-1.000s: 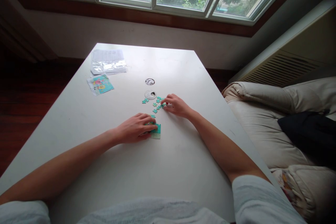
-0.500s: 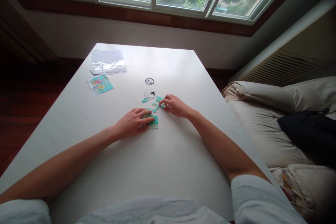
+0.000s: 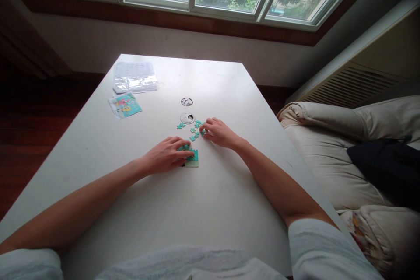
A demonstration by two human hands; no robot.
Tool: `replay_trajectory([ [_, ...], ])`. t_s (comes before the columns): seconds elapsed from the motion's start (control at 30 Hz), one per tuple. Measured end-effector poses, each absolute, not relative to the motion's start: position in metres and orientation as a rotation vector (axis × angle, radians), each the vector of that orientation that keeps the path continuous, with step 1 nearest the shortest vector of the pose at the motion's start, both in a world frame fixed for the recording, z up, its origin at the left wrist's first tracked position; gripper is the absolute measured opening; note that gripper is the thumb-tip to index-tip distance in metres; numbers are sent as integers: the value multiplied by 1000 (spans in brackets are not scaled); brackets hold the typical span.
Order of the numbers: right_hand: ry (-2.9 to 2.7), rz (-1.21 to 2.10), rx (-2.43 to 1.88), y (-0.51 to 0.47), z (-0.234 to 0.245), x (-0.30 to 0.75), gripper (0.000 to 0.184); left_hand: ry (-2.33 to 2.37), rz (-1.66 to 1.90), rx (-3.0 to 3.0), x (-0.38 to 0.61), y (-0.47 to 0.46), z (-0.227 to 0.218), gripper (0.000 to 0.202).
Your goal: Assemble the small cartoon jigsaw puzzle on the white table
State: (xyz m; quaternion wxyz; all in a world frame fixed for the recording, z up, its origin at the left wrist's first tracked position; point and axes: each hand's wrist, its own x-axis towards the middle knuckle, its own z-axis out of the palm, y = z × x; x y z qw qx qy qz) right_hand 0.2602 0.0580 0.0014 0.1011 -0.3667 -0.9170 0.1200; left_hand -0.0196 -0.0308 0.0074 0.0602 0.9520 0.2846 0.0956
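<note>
A joined section of a teal jigsaw puzzle [image 3: 193,158] lies on the white table, partly covered by my left hand [image 3: 169,154]. That hand rests on it with fingers stretched out and a little apart. Just beyond it, several loose teal jigsaw pieces [image 3: 193,130] are scattered. My right hand [image 3: 219,132] is at their right side, thumb and fingers curled together round a teal jigsaw piece [image 3: 202,131]. Its fingers hide part of that piece. A few more loose pieces [image 3: 181,126] lie apart to the left.
Two round inserts, a nearer grommet [image 3: 187,118] and a farther one [image 3: 187,102], are set in the white table [image 3: 203,210]. A printed picture sheet [image 3: 125,105] and a clear plastic sleeve [image 3: 135,77] lie at the far left. A beige sofa [image 3: 315,153] stands to the right.
The joined puzzle section has slid slightly towards me under my left hand. My right hand has barely shifted among the loose pieces.
</note>
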Motion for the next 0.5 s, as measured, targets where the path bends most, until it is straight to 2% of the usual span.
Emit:
replay_trajectory([
  [0.2, -2609, 461, -1082, 55, 1, 256, 19, 840, 340, 2858, -19, -31, 9, 33],
  [0.4, -2333, 972, -1045, 50, 1, 249, 12, 867, 342, 2861, -22, -30, 4, 35],
  [0.5, -2233, 1127, -1035, 47, 1, 246, 13, 906, 327, 2873, -24, -28, 0, 35],
])
